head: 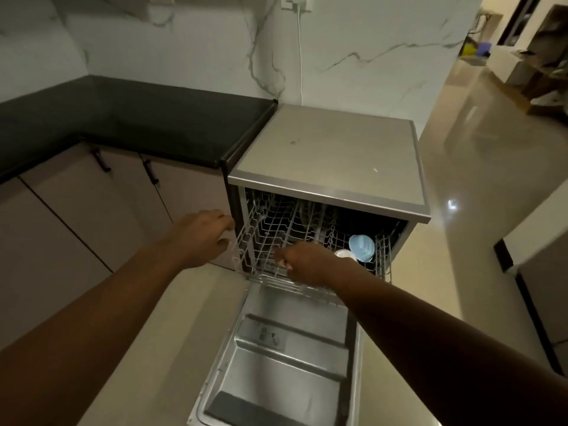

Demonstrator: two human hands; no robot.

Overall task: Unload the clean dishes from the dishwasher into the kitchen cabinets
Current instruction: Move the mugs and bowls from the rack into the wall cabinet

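A steel dishwasher (325, 149) stands open with its door (276, 364) folded down flat toward me. Its upper wire rack (270, 229) is slid partly out. My left hand (199, 238) grips the rack's left front corner. My right hand (307, 262) holds the rack's front rail, fingers curled round the wire. At the rack's right side lies a pale blue bowl (362, 248) on its side, and a white cup (345, 254) shows just past my right wrist. Dark dishes deeper inside are too dim to make out.
A black countertop (123, 124) runs left of the dishwasher, over beige base cabinets (76, 216) with black handles (101, 161). A white cable (299, 56) hangs down the marble wall behind. Glossy floor stretches right toward cardboard boxes (528, 69); another cabinet (541, 265) stands at far right.
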